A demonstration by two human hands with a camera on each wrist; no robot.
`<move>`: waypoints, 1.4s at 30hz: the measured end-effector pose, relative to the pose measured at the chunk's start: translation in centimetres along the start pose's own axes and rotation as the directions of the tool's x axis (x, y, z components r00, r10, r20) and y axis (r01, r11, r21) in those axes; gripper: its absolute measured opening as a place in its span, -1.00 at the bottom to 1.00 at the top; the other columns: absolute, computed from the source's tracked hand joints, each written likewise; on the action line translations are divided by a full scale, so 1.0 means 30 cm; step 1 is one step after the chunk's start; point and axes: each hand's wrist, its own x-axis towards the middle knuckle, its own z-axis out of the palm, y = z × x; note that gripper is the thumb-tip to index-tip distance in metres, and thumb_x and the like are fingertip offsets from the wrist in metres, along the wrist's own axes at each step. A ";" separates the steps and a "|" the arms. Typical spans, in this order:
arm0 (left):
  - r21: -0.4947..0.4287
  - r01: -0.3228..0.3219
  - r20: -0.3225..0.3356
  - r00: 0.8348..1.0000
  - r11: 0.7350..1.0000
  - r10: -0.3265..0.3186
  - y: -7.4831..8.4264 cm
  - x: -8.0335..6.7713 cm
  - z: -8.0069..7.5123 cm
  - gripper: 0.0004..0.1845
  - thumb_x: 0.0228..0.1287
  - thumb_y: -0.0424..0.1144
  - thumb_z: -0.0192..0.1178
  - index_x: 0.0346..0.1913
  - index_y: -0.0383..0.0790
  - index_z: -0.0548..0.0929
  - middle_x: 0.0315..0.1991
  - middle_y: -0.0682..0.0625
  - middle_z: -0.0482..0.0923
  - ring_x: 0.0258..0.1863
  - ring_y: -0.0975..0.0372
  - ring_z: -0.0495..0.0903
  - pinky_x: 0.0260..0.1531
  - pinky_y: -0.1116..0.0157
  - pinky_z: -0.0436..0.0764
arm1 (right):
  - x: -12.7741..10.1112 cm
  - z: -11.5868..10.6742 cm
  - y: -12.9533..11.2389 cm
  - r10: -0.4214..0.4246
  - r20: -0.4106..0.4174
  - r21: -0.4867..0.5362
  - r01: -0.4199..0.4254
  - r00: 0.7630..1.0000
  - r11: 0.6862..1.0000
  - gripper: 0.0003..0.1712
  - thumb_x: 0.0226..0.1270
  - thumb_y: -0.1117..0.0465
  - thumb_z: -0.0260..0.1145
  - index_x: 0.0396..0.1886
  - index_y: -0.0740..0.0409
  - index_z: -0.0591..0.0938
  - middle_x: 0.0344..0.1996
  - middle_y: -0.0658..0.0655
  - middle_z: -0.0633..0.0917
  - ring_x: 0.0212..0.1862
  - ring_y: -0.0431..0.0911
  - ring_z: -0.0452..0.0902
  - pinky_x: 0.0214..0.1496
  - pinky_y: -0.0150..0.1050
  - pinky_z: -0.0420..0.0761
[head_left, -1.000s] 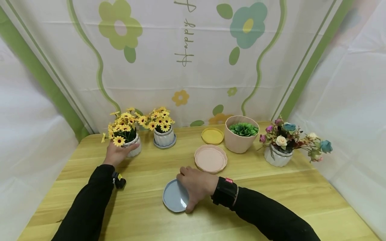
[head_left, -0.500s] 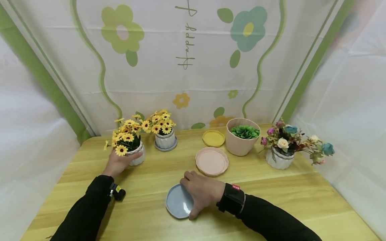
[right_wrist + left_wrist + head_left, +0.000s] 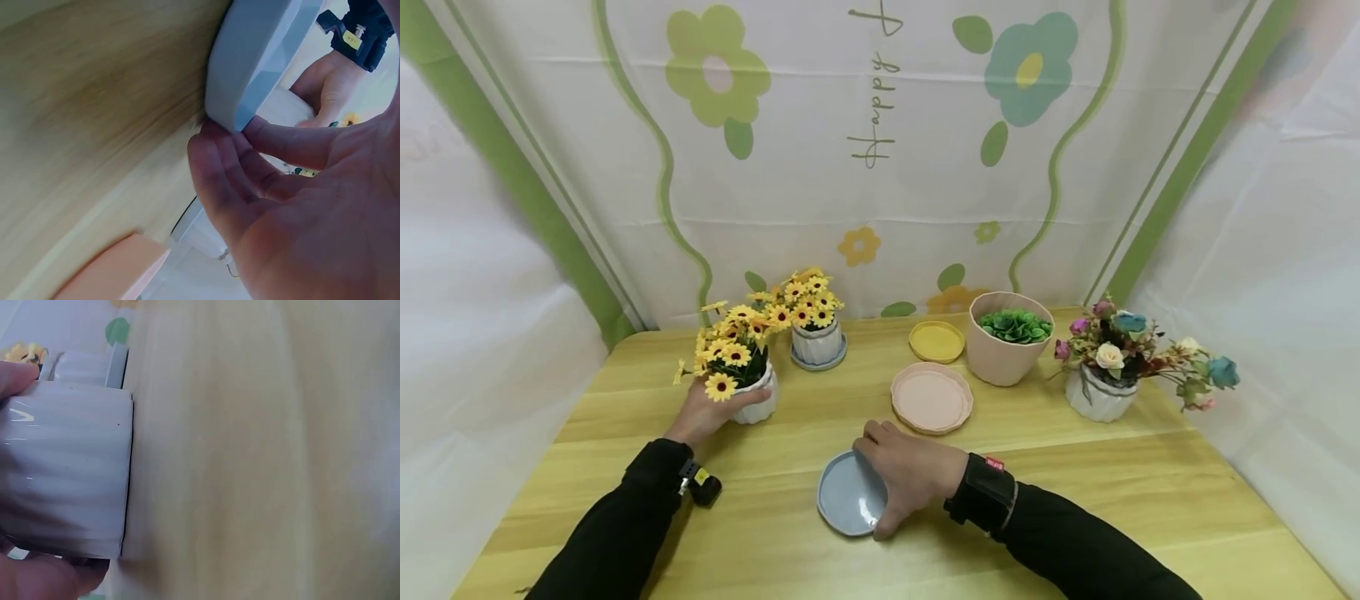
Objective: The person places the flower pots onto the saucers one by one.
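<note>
My left hand [image 3: 702, 414] grips a white ribbed flowerpot [image 3: 758, 405] of yellow daisy-like flowers [image 3: 730, 346] on the left of the table. In the left wrist view the pot's glossy side [image 3: 69, 469] fills the space between thumb and fingers, its base right at the wood. With my right hand [image 3: 913, 473] I pinch the right edge of a blue-grey saucer [image 3: 846, 496] near the table's front middle. The right wrist view shows the thumb and fingers at the saucer's rim [image 3: 250, 69], which lies low over the wood.
Behind stands a matching daisy pot [image 3: 817, 340] on a blue-grey saucer [image 3: 837, 360]. A pink saucer [image 3: 931, 398] and a yellow saucer [image 3: 936, 342] lie mid-table. A pink pot [image 3: 1000, 354] with green leaves and a white pot [image 3: 1097, 398] of mixed roses stand at right.
My left hand has brought the daisy pot to the right and nearer to me. The right hand stays at the blue-grey saucer, while the head view has shifted slightly.
</note>
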 end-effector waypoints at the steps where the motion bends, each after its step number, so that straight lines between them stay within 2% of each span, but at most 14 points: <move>1: 0.011 -0.007 0.002 1.000 1.000 0.007 0.003 -0.003 0.004 0.23 0.24 0.03 0.55 0.74 -0.02 -0.11 0.67 -0.22 0.11 0.65 -0.16 0.14 0.63 -0.26 0.14 | -0.001 0.000 0.002 0.000 -0.003 0.011 0.000 1.000 1.000 0.20 -0.13 -0.32 0.71 0.46 0.09 0.45 0.17 -0.03 0.45 0.16 -0.21 0.36 0.25 -0.40 0.58; 5: 0.021 -0.022 0.011 1.000 1.000 0.021 0.015 -0.016 0.018 0.21 0.25 0.02 0.54 0.74 -0.03 -0.09 0.67 -0.24 0.13 0.64 -0.17 0.15 0.62 -0.27 0.15 | -0.005 0.005 0.012 0.003 -0.010 0.044 -0.003 1.000 0.999 0.21 -0.13 -0.32 0.71 0.48 0.09 0.44 0.17 -0.02 0.44 0.16 -0.21 0.36 0.23 -0.41 0.58; 7: 0.016 0.002 0.033 0.999 1.000 -0.002 0.024 -0.023 0.023 0.23 0.24 0.03 0.54 0.74 -0.05 -0.10 0.68 -0.24 0.10 0.65 -0.17 0.13 0.64 -0.26 0.12 | -0.007 0.008 0.015 0.005 -0.015 0.053 -0.004 1.000 0.999 0.22 -0.13 -0.32 0.72 0.49 0.09 0.44 0.18 -0.01 0.45 0.15 -0.21 0.36 0.22 -0.41 0.58; 9: 0.054 0.112 0.083 0.990 0.992 -0.117 0.038 -0.036 0.028 0.26 0.25 0.19 0.49 0.74 -0.16 -0.11 0.69 -0.30 0.05 0.66 -0.22 0.07 0.63 -0.28 0.10 | -0.009 0.011 0.018 0.008 -0.020 0.059 -0.007 1.000 0.998 0.23 -0.14 -0.32 0.72 0.50 0.08 0.43 0.19 -0.01 0.45 0.16 -0.21 0.36 0.22 -0.40 0.58; 11: 0.100 0.210 0.133 0.966 0.973 -0.222 0.051 -0.049 0.036 0.31 0.24 0.31 0.43 0.73 -0.26 -0.13 0.69 -0.36 0.01 0.66 -0.26 0.04 0.63 -0.30 0.10 | -0.012 0.014 0.021 0.013 -0.023 0.070 -0.011 1.000 0.997 0.24 -0.14 -0.32 0.72 0.51 0.07 0.42 0.19 -0.01 0.45 0.16 -0.21 0.36 0.22 -0.39 0.58; 13: 0.092 0.232 0.165 0.956 0.968 -0.244 0.060 -0.058 0.050 0.32 0.24 0.31 0.43 0.72 -0.29 -0.15 0.69 -0.38 -0.02 0.67 -0.26 0.01 0.63 -0.31 0.08 | -0.015 0.016 0.024 0.020 -0.025 0.089 -0.017 0.999 0.996 0.25 -0.15 -0.30 0.73 0.52 0.05 0.42 0.16 -0.01 0.44 0.15 -0.21 0.36 0.20 -0.40 0.58; 14: 0.087 0.227 0.175 0.955 0.970 -0.239 0.065 -0.064 0.058 0.32 0.25 0.30 0.43 0.72 -0.30 -0.16 0.69 -0.38 -0.03 0.67 -0.27 0.01 0.63 -0.31 0.08 | -0.017 0.016 0.025 0.024 -0.027 0.098 -0.021 0.999 0.995 0.25 -0.15 -0.29 0.74 0.53 0.05 0.41 0.14 -0.02 0.44 0.13 -0.22 0.36 0.18 -0.41 0.58; 18: -0.022 0.051 0.157 0.986 0.998 -0.047 0.073 -0.081 0.097 0.28 0.23 0.05 0.54 0.74 -0.15 -0.17 0.69 -0.28 0.01 0.68 -0.21 0.02 0.64 -0.30 0.05 | -0.025 0.017 0.027 0.037 -0.035 0.124 -0.033 0.999 0.992 0.28 -0.18 -0.28 0.75 0.54 0.04 0.41 0.07 -0.02 0.43 0.07 -0.24 0.37 0.11 -0.44 0.57; 22: -0.050 -0.004 0.179 0.984 0.999 0.013 0.087 -0.109 0.133 0.23 0.22 0.00 0.56 0.72 -0.15 -0.08 0.67 -0.26 0.09 0.67 -0.21 0.08 0.63 -0.29 0.10 | -0.028 0.020 0.029 0.046 -0.037 0.133 -0.041 0.998 0.990 0.26 -0.16 -0.30 0.73 0.53 0.07 0.40 0.10 -0.02 0.44 0.09 -0.23 0.37 0.14 -0.41 0.59; 24: -0.067 -0.006 0.199 0.980 0.998 0.019 0.097 -0.122 0.149 0.23 0.22 -0.02 0.56 0.72 -0.17 -0.07 0.68 -0.26 0.09 0.67 -0.20 0.08 0.63 -0.27 0.10 | -0.030 0.021 0.030 0.052 -0.036 0.139 -0.046 0.998 0.989 0.24 -0.13 -0.31 0.72 0.51 0.09 0.40 0.13 -0.01 0.44 0.12 -0.22 0.37 0.18 -0.38 0.60; 30: -0.056 0.074 0.227 0.972 0.996 -0.059 0.120 -0.156 0.184 0.29 0.20 0.05 0.56 0.72 -0.18 -0.14 0.71 -0.25 0.01 0.70 -0.17 0.00 0.66 -0.21 0.07 | -0.041 0.028 0.030 0.076 -0.041 0.162 -0.068 0.996 0.984 0.19 -0.12 -0.31 0.71 0.46 0.11 0.42 0.13 -0.03 0.44 0.15 -0.20 0.37 0.23 -0.34 0.61; 35: -0.063 0.064 0.221 0.974 0.996 -0.049 0.128 -0.176 0.208 0.26 0.17 0.03 0.59 0.71 -0.16 -0.06 0.67 -0.24 0.13 0.68 -0.16 0.10 0.64 -0.20 0.16 | -0.046 0.039 0.031 0.094 -0.047 0.173 -0.084 0.994 0.981 0.20 -0.13 -0.32 0.70 0.46 0.10 0.42 0.11 -0.05 0.43 0.13 -0.22 0.38 0.23 -0.36 0.60; 38: -0.028 0.086 0.210 0.975 0.996 -0.078 0.134 -0.190 0.216 0.28 0.16 0.07 0.59 0.70 -0.18 -0.09 0.66 -0.27 0.12 0.67 -0.18 0.11 0.62 -0.21 0.20 | -0.045 0.045 0.032 0.092 -0.054 0.181 -0.081 0.994 0.980 0.20 -0.14 -0.32 0.70 0.45 0.10 0.43 0.10 -0.05 0.43 0.12 -0.23 0.38 0.22 -0.36 0.61; 42: -0.040 0.061 0.225 0.973 0.997 -0.050 0.148 -0.199 0.219 0.23 0.19 0.05 0.57 0.69 -0.19 -0.04 0.64 -0.27 0.19 0.64 -0.18 0.18 0.60 -0.19 0.28 | -0.044 0.049 0.032 0.087 -0.059 0.187 -0.075 0.994 0.980 0.19 -0.14 -0.32 0.71 0.44 0.11 0.44 0.08 -0.06 0.43 0.11 -0.23 0.38 0.20 -0.37 0.61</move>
